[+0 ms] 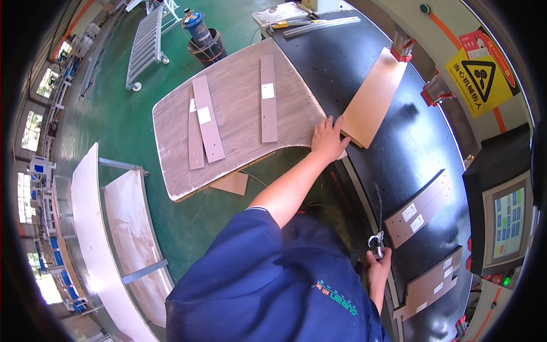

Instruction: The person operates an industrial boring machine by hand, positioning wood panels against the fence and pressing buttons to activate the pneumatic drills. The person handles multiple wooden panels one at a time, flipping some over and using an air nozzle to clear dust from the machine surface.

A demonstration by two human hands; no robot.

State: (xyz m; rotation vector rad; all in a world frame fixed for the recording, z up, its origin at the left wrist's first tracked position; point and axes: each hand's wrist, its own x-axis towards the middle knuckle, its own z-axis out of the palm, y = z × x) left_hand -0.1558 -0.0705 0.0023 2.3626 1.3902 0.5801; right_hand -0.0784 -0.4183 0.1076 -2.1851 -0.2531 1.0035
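My left hand (327,139) reaches forward, fingers apart, at the near left corner of a long tan board (373,100). Its fingertips touch the board's edge, and the palm is above the corner of the grey-brown side table. The board lies on the black worktop, its far end at a red-and-silver clamp (402,48). Down at the worktop's near edge, my right hand (378,273) is closed round a silver air blow gun (376,242) with a long thin dark nozzle pointing away from me. Part of its grip is hidden by my fingers.
Three narrow labelled strips, one of them a brown strip (269,102), lie on the side table (239,85). Labelled brown panels (419,211) rest on the worktop (319,62) at right. A control screen (509,219) stands far right, a white-topped cart (94,228) at left.
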